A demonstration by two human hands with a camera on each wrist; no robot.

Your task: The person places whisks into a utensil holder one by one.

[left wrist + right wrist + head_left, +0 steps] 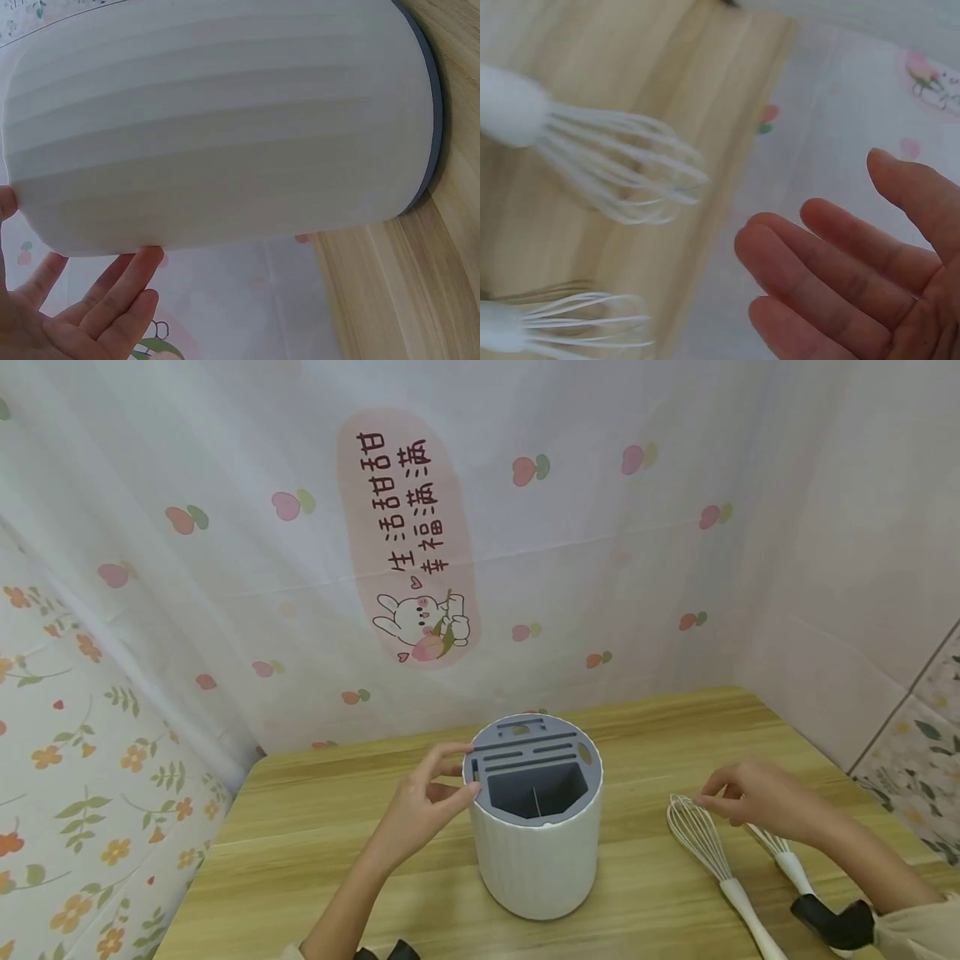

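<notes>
Between both hands (423, 802) (761, 800) stands the white holder (536, 864).

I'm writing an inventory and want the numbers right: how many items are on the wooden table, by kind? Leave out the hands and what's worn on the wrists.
Utensil holder: 1
Whisks: 2 (nearer whisk and farther whisk, as seen from the holder)
Total: 3
</notes>
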